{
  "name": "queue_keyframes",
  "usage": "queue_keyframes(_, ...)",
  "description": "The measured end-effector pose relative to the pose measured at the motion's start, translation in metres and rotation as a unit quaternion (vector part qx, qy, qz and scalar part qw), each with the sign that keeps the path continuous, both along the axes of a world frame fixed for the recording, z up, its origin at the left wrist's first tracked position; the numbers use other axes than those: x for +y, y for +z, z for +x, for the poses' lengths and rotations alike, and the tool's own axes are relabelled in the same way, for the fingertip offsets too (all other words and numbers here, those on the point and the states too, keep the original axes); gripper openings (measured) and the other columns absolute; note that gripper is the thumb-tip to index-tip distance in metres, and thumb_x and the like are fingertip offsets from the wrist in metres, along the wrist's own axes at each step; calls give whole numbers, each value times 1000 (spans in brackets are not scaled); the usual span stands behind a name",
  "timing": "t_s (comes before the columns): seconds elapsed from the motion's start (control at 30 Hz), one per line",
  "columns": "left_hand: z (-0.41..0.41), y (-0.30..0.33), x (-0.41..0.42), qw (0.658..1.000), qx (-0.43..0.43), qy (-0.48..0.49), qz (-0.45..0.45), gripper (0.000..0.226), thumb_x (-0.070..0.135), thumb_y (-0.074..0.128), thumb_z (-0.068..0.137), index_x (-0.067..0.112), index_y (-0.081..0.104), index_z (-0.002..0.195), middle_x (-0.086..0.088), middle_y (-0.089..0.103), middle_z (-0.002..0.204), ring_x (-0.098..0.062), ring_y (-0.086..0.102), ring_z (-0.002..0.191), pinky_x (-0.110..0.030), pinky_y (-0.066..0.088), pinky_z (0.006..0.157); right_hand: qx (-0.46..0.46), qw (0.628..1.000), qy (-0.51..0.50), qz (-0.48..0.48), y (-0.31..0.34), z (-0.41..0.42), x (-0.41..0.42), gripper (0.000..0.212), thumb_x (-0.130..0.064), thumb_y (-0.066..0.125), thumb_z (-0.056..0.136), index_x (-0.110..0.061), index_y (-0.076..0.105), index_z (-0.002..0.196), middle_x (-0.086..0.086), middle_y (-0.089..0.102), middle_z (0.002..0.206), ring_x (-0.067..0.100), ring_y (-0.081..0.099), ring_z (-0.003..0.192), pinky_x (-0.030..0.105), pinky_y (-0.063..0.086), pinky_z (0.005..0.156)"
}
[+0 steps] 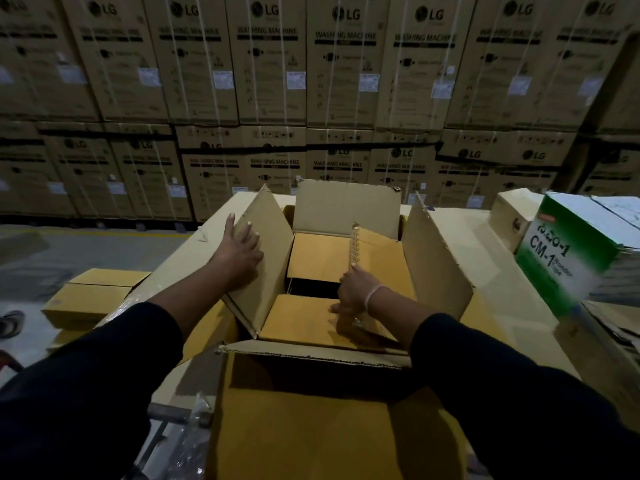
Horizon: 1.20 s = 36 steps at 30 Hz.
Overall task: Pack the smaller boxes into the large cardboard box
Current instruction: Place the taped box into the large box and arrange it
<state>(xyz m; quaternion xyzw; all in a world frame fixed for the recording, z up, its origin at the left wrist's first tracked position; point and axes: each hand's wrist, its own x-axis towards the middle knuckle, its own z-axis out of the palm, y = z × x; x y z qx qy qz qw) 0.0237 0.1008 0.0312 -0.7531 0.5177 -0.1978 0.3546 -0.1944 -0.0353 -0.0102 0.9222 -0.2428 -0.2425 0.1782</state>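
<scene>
Nearest the viewer, the front flap (304, 410) of the large cardboard box (440, 268) is hanging outward, leaving the opening clear for both dark sleeves. The right hand (353, 299) is reaching inside, its fingers curling over the edge of a smaller box (377, 258) that is standing tilted, apparently to steer it down. Beside it, a flat box (298, 323) is lying at the near side, and another (318, 258) is lying farther in; a dark gap (311, 289) between them is offering the remaining room. The left hand (239, 254) is pressing flat, fingers spread, on the left flap (266, 265), probably holding it back from the opening. More small boxes (86, 299) are waiting at left. Beyond, stacked washing-machine cartons (270, 64) are filling the background.
</scene>
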Motion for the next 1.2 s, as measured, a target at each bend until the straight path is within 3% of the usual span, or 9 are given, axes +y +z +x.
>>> queue_keyframes(0.13, -11, 8, -3, 1000, 2, 3, 16, 55, 51, 33, 107, 29, 37, 157, -13, 17, 170, -47, -1, 157, -76, -4, 117, -58, 993, -32, -93, 49, -12, -8, 39, -54, 50, 103, -21, 70, 110, 2, 69, 122, 25, 62, 116, 40, 43, 105)
queue_keyframes(0.2, -16, 10, -4, 1000, 8, 2, 16, 54, 51, 34, 107, 29, 40, 156, -12, 19, 170, -48, 0, 156, -75, -3, 118, -33, 986, -125, -103, 66, -24, -23, 42, -53, 58, 98, -20, 67, 122, 4, 65, 130, 27, 60, 123, 43, 46, 106)
queue_keyframes(0.3, -17, 9, -4, 1000, 13, 1, 15, 56, 54, 37, 105, 31, 41, 156, -11, 19, 170, -48, 0, 156, -73, -3, 119, 40, 956, -273, -103, 60, -57, -55, 71, -55, 71, 91, -17, 50, 148, 14, 46, 155, 39, 39, 147, 61, 30, 120)
queue_keyframes(0.4, -11, 4, -7, 1000, 16, -3, 13, 59, 58, 39, 103, 32, 38, 157, -11, 17, 170, -48, -1, 156, -73, -4, 119, 50, 929, -352, -98, 30, -87, -81, 107, -51, 80, 83, -12, 21, 164, 23, 9, 171, 46, 3, 158, 62, 5, 126)
queue_keyframes(0.47, -6, -1, -10, 1000, 15, 0, 13, 63, 61, 39, 101, 34, 35, 158, -11, 15, 170, -47, -2, 156, -72, -4, 119, 63, 937, -327, -110, 14, -88, -89, 114, -56, 79, 82, -10, 16, 165, 24, -2, 171, 49, -7, 157, 63, -3, 125)
queue_keyframes(0.67, 5, -12, -28, 999, 22, 21, 13, 71, 68, 46, 95, 37, 33, 158, -10, 12, 171, -48, -7, 156, -75, -8, 116, 63, 952, -286, -89, -8, -68, -109, 89, -54, 58, 98, -8, 20, 164, 23, 1, 172, 45, -11, 157, 63, -11, 124)
queue_keyframes(0.87, -2, -19, -71, 998, 42, 46, 19, 86, 63, 61, 90, 35, 23, 161, -17, 8, 171, -47, -5, 156, -75, -7, 117, 48, 964, -247, -91, -11, -60, -123, 91, -63, 61, 92, -17, 28, 163, 21, 0, 172, 49, -13, 156, 68, -13, 121)
queue_keyframes(1.0, -2, -31, -113, 996, 69, 47, 27, 104, 72, 59, 87, 32, 3, 165, -17, 0, 172, -45, -7, 156, -76, -7, 116, -1, 969, -222, -113, -16, -51, -133, 80, -55, 57, 94, -18, 34, 161, 24, 1, 171, 50, -12, 156, 73, -14, 118)
queue_keyframes(1.2, -10, -71, -171, 989, 137, -45, 25, 116, 81, 55, 83, 29, -8, 165, -16, -12, 171, -42, -15, 156, -75, -8, 117, -105, 965, -201, -131, -27, -44, -145, 67, -46, 53, 94, -16, 43, 153, 23, 11, 169, 47, -4, 157, 69, -9, 121)
